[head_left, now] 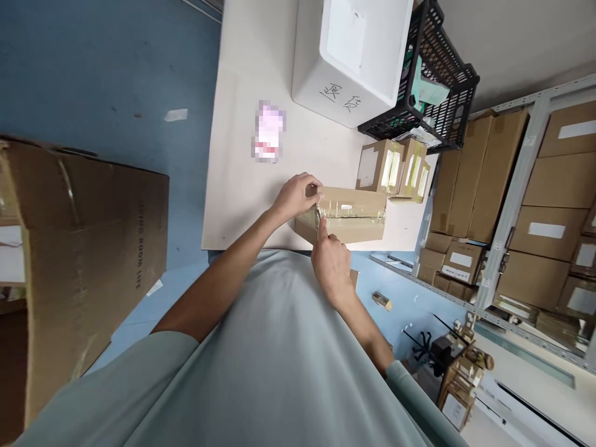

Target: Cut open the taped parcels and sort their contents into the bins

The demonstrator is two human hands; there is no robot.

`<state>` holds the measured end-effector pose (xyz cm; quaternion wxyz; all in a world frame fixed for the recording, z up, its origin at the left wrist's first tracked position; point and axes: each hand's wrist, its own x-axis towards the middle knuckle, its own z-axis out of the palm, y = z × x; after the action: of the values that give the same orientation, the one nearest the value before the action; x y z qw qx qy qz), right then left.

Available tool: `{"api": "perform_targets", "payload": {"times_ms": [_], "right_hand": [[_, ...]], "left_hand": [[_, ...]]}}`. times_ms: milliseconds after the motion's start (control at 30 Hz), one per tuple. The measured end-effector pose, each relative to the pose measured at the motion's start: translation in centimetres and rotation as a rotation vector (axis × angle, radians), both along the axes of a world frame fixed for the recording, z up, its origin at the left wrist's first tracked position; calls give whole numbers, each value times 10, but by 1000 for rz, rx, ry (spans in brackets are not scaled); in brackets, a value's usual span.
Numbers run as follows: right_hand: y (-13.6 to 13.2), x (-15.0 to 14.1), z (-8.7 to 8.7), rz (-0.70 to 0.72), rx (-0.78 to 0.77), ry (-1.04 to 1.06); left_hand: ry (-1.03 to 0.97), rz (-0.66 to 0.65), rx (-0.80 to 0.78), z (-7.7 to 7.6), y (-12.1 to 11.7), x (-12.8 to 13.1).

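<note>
Two hands' fingers (311,179) (323,231) on one box (356,231)

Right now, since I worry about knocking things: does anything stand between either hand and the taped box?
Nothing visible: the left hand and right hand both touch the taped box at its left end. The labelled boxes stand beyond it, clear of both hands.

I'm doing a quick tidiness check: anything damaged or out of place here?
The clear tape on the brown cardboard box being handled looks wrinkled rather than flat. A small brown box and a white scrap lie loose on the blue floor, seemingly out of place.
</note>
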<state>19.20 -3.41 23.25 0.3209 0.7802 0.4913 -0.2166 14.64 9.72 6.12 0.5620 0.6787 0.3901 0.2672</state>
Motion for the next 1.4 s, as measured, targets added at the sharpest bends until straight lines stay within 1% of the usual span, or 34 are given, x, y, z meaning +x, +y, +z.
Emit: {"api": "perform_targets", "payload": {"times_ms": [67,167,400,567,667,767,833,900,933,1000,1033,1067,1133,1200,1233,1300,1333,1400], "right_hand": [[6,-11,-2,-19,-35,-31],[7,-20,-4,-34,-71,-64],[-9,-27,-1,-101,-123,-79],[-9,-32,4,-146,-151,-38],[-11,-31,6,-132,-147,-35],[-17,-26,13,-92,-176,-5],[-22,-18,24,-63,-201,56],[-30,-2,37,-44,-179,125],[-34,10,43,-43,-137,151],[-43,43,48,-54,7,171],[-47,64,46,-64,98,171],[-51,87,40,-72,187,172],[-56,136,21,-79,311,195],[-60,180,-6,-42,365,263],[-62,199,-20,20,385,336],[-66,225,-43,138,391,440],[-68,234,-51,185,386,472],[-71,244,-62,242,372,492]], "left_hand": [[4,-6,-1,2,0,0],[2,-10,-13,5,-3,-1],[11,20,-29,12,-14,-1],[55,4,-7,14,-18,-2],[68,11,3,15,-23,-4],[90,32,6,15,-29,-5],[93,50,10,13,-32,-5],[84,60,13,11,-34,-3],[81,62,15,10,-35,-3],[83,69,29,10,-38,-2],[88,73,48,12,-40,-3],[97,70,79,15,-42,-3],[136,21,167,22,-45,-5],[215,-94,259,31,-47,-6],[266,-163,294,35,-47,-6],[372,-280,336,40,-44,-5],[421,-318,345,42,-42,-4],[508,-353,349,44,-37,-1]]}}
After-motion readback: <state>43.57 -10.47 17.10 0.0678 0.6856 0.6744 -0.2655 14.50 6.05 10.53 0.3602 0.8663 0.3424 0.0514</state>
